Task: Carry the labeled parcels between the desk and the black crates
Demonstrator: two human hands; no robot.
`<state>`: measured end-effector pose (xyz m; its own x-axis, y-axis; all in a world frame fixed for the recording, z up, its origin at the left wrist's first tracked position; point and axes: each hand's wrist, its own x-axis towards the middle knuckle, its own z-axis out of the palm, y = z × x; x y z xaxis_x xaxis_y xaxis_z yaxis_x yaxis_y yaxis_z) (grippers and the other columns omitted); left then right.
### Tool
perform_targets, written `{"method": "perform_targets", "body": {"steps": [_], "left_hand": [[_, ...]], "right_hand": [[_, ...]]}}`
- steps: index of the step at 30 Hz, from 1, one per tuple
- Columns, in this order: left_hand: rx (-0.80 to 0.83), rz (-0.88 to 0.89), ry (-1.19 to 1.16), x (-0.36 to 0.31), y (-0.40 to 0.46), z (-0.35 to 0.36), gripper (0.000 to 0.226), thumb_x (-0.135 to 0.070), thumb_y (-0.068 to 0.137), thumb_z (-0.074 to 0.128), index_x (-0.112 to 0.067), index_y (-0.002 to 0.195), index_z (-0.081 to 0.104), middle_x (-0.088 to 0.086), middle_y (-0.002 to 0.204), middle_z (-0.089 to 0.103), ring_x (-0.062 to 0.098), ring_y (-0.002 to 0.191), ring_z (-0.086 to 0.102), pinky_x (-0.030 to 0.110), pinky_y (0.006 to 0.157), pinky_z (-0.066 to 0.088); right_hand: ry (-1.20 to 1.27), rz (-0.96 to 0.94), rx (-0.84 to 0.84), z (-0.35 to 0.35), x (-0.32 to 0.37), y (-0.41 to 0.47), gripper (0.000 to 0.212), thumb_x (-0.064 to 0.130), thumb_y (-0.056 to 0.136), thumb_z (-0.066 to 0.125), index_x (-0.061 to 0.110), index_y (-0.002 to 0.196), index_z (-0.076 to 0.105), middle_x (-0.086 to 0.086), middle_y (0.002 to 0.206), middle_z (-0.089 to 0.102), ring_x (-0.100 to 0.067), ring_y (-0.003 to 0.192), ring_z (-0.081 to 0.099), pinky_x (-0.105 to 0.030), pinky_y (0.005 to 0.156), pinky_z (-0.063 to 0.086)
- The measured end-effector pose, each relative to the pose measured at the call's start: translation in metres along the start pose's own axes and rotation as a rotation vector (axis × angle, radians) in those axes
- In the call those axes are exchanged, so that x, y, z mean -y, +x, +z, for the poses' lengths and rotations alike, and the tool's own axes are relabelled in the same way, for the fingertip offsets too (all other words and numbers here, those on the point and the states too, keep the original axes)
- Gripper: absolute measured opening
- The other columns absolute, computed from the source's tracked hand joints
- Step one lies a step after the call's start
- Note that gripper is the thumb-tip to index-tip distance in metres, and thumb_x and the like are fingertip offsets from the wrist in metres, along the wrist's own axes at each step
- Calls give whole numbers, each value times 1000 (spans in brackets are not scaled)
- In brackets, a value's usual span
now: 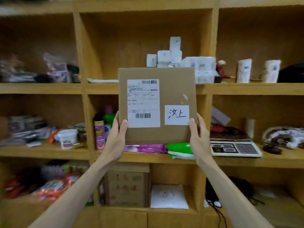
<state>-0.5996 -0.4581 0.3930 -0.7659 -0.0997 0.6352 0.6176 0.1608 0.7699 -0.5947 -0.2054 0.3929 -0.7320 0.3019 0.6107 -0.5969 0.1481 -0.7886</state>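
Parcel (171,96) was held upright at chest height, in front of the shelves (148,88), well clear of any table; no crates in view. Flat brown cardboard, stiff, probably light given how easily both hands kept it raised. Shipping label (143,103) on its left half, handwritten tag (176,115) lower right.

Left hand (117,135) gripped the lower left edge, thumb on the front face beside the label, fingers hidden behind. Right hand (198,134) mirrored it on the lower right edge, thumb beside the tag.

Both forearms reached forward and up, wrists bent slightly inward.

Edges looked the sound place to hold; smooth board could slip if pinched by one corner only.
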Motion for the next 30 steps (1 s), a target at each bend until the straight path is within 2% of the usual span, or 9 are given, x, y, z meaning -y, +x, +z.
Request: {"method": "perform_targets", "body": {"steps": [4,8,11,14,18,22,24,27,30], "left_hand": [[-176,16,200,-7,-19,-77,54,-35,110,34,-23,161,22,-11,151,49,-6,131,49,18,108,44],[-355,-12,379,-24,-60,-145,53,-32,110,37,-24,161,25,-12,154,47,-1,138,45,18,113,38],[-533,-45,497,-44,-103,-196,56,-41,108,43,-23,160,30,-8,156,45,3,140,42,26,120,33],[-687,-98,576,-78,-154,-235,59,-48,107,41,-29,161,26,-10,157,44,9,143,41,37,121,32],[-852,-125,631,-123,-219,-277,57,-41,107,40,-28,161,24,-10,153,47,10,138,48,27,111,44],[-950,-126,750,-172,-280,-308,55,-47,106,37,-35,159,28,-19,145,53,-10,126,52,4,91,45],[-1009,-126,798,-194,-307,-323,59,-54,103,38,-39,159,27,-18,149,50,-3,131,51,14,102,45],[-1096,-122,821,-218,-340,-349,56,-52,105,38,-35,158,31,-11,151,50,10,137,50,33,114,42],[-1139,-135,854,-235,-366,-371,54,-49,106,37,-35,158,31,-10,151,50,10,136,49,36,116,40]], "right_hand": [[172,30,195,81,-12,-7,40,38,106,42,38,145,38,37,113,49,29,99,48,-5,84,46],[329,64,400,158,-13,-31,41,39,106,42,34,146,40,26,117,55,20,101,53,-11,77,51],[449,96,510,214,1,-67,47,38,105,44,28,150,40,21,127,54,3,116,54,-21,94,51],[542,100,638,260,26,-116,45,36,105,46,29,149,38,23,131,46,7,122,44,0,84,38],[680,99,829,309,63,-179,44,40,105,45,26,146,46,18,134,56,8,118,52,-11,91,47],[788,130,983,344,105,-242,45,41,104,46,28,147,46,14,135,59,-3,121,56,-25,93,52],[824,146,1040,354,131,-271,49,45,103,46,27,149,43,14,137,57,-3,124,55,-30,98,52],[861,165,1097,367,167,-307,49,41,103,46,28,150,39,27,124,53,7,115,53,-11,87,48],[860,180,1144,378,190,-337,54,43,103,46,29,154,34,20,134,48,-6,129,48,-29,105,47]]}}
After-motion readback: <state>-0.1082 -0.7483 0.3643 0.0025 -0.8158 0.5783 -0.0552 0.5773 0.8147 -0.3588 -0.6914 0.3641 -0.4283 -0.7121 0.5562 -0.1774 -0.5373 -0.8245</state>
